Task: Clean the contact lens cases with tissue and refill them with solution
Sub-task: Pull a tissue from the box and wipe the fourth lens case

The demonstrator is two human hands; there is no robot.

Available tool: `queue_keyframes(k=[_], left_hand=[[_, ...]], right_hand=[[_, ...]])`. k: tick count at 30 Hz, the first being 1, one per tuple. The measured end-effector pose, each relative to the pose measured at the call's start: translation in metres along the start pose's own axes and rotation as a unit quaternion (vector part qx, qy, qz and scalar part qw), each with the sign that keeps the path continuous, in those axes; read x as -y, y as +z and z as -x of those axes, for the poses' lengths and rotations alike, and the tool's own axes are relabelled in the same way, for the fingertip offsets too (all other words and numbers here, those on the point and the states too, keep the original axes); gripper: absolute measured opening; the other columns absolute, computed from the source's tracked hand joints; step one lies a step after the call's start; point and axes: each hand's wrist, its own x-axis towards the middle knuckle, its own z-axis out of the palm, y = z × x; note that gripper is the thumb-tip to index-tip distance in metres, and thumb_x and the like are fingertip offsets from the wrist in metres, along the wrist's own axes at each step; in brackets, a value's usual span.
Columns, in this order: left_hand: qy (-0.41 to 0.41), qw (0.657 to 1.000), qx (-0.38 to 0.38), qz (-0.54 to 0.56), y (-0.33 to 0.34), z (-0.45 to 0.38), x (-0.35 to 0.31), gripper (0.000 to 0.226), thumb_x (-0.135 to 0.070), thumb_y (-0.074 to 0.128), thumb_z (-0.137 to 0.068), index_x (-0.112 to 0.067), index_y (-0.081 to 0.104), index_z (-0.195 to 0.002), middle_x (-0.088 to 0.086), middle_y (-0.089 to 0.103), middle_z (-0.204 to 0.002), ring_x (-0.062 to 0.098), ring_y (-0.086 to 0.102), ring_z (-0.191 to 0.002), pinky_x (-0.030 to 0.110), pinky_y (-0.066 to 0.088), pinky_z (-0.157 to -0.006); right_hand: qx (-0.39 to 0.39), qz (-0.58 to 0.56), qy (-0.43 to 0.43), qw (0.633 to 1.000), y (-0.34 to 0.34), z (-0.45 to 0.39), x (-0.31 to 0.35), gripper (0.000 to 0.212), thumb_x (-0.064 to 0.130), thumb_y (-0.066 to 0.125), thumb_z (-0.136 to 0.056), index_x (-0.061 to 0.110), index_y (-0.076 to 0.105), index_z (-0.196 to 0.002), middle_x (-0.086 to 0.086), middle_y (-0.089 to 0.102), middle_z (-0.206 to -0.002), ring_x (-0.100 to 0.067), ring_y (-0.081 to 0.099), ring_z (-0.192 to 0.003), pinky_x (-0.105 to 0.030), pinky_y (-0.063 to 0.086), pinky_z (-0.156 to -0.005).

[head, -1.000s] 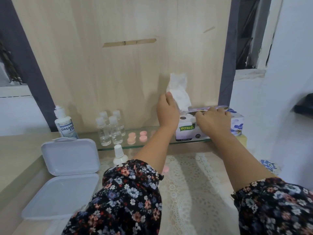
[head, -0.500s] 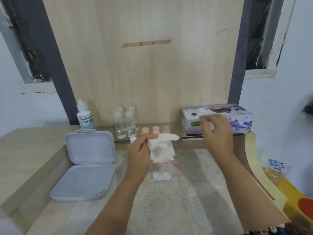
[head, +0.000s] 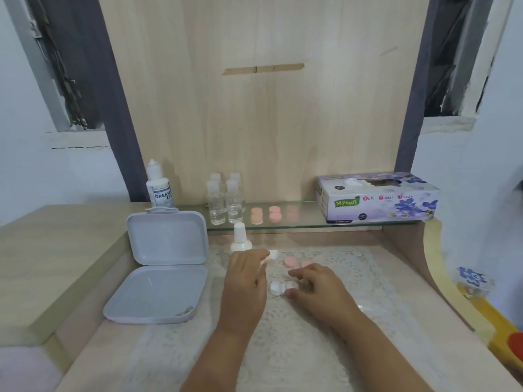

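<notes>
1. An open grey hinged box sits at the left of the tabletop, its lid propped upright
2. A white lace mat covers the middle of the tabletop
3. A wooden back panel rises behind the glass shelf
4. Dark window openings flank the panel

Left hand: showing bare, no glove, no ring visible.
Right hand: showing bare, no glove.
Forearms: showing uncovered, no sleeve reaching into view.
</notes>
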Motion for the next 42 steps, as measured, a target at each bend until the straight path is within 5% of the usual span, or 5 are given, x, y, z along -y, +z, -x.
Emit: queue_keyframes(k=[8,23,30,37,42], left_hand=[[-0.092,0.947,0.303,-0.052,0.006,0.009,0.002,0.022,-0.025,0.059,-0.092,-0.021,0.067,-0.112,-0.006,0.057,-0.105,0.012,0.048,-0.106,0.018,0.037,-0.086],[-0.120,0.938,0.317,-0.077,0.017,0.004,0.006,0.023,-0.023,0.057,-0.095,-0.009,0.068,-0.109,0.002,0.051,-0.106,0.018,0.042,-0.103,0.023,0.035,-0.089],[-0.132,0.990,0.052,-0.002,0.006,-0.005,0.005,0.005,-0.015,0.062,-0.092,-0.013,0.066,-0.092,-0.010,0.051,-0.086,0.011,0.049,-0.080,0.012,0.036,-0.069],[-0.027,0.968,0.232,-0.090,0.019,0.007,0.010,0.010,-0.013,0.068,-0.085,-0.010,0.074,-0.092,0.002,0.055,-0.089,0.020,0.048,-0.086,0.039,0.049,-0.071],[-0.062,0.952,0.288,-0.081,0.016,0.011,0.004,0.028,-0.035,0.058,-0.093,-0.016,0.072,-0.109,-0.003,0.051,-0.104,0.013,0.039,-0.099,0.026,0.040,-0.087]], right_hand=[[-0.029,0.014,-0.025,0.999,0.004,-0.003,-0.002,0.023,0.040,0.066,-0.085,0.033,0.071,-0.106,0.009,0.059,-0.101,-0.013,0.049,-0.100,-0.034,0.042,-0.091],[-0.046,0.051,-0.019,0.997,0.007,-0.005,0.000,0.024,0.038,0.063,-0.087,0.029,0.072,-0.107,0.006,0.061,-0.104,-0.016,0.049,-0.102,-0.034,0.041,-0.092],[-0.033,0.034,-0.023,0.999,0.006,-0.009,-0.005,0.021,0.038,0.063,-0.087,0.029,0.073,-0.104,0.007,0.061,-0.103,-0.016,0.050,-0.101,-0.034,0.042,-0.090],[-0.037,0.034,-0.027,0.998,0.008,-0.011,-0.005,0.021,0.040,0.067,-0.084,0.031,0.073,-0.101,0.011,0.053,-0.088,-0.015,0.051,-0.092,-0.034,0.044,-0.083],[-0.039,0.038,-0.024,0.998,0.008,-0.011,-0.006,0.023,0.038,0.066,-0.084,0.029,0.073,-0.105,0.008,0.058,-0.095,-0.016,0.052,-0.096,-0.036,0.045,-0.087]])
